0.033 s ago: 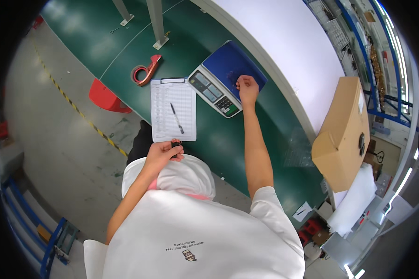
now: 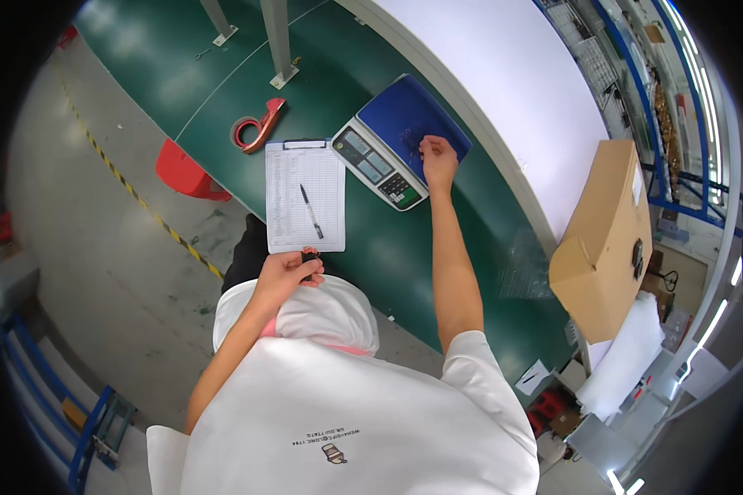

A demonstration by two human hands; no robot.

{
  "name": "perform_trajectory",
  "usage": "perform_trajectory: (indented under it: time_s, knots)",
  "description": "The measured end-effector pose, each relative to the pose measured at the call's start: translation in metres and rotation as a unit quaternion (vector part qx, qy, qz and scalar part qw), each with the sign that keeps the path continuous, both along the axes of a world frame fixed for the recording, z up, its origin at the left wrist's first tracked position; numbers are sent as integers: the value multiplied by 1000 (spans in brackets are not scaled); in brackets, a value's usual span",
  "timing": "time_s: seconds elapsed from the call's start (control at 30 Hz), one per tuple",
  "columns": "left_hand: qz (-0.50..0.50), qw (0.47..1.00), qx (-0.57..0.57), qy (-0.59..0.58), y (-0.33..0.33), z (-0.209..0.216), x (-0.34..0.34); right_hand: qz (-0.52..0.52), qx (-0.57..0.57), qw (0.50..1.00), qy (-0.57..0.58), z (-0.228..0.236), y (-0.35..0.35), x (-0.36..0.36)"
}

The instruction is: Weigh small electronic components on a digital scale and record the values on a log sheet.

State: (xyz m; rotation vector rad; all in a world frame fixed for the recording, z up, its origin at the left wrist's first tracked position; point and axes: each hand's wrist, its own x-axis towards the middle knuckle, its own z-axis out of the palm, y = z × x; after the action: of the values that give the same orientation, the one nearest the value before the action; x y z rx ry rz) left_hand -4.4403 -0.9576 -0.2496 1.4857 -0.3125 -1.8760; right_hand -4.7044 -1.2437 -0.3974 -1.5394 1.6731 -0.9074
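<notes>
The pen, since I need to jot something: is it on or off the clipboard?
On: the pen lies slantwise on the sheet atop the clipboard.

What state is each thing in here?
Left hand: closed on a small dark item
Right hand: fingers curled over the scale; contents unclear
Scale: flat on the table
Clipboard: lying flat, paper clipped
Pen: lying on the paper
Tape dispenser: lying on its side

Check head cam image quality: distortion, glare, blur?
Head view: strong fisheye, white shelf edge bowed, corners black; head view: lamp strip at right blown out, soft sheen on green table; head view: dark item in left hand too small to identify.
</notes>
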Motion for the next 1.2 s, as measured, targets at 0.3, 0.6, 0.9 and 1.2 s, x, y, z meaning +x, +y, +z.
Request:
perform_trajectory:
  time_s: [0.3,0.6,0.9,1.2]
  knots:
    - [120,992,-48,2,-13,8,14,186,197,943,-192,85,143,65]
    - [46,995,-87,-18,-18,17,15,234,268,902,-245,148,192,115]
    - [58,996,-74,-7,-15,21,17,233,312,878,-280,134,193,107]
    - [55,996,-66,-23,-5,7,25,113,219,901,-357,96,133,90]
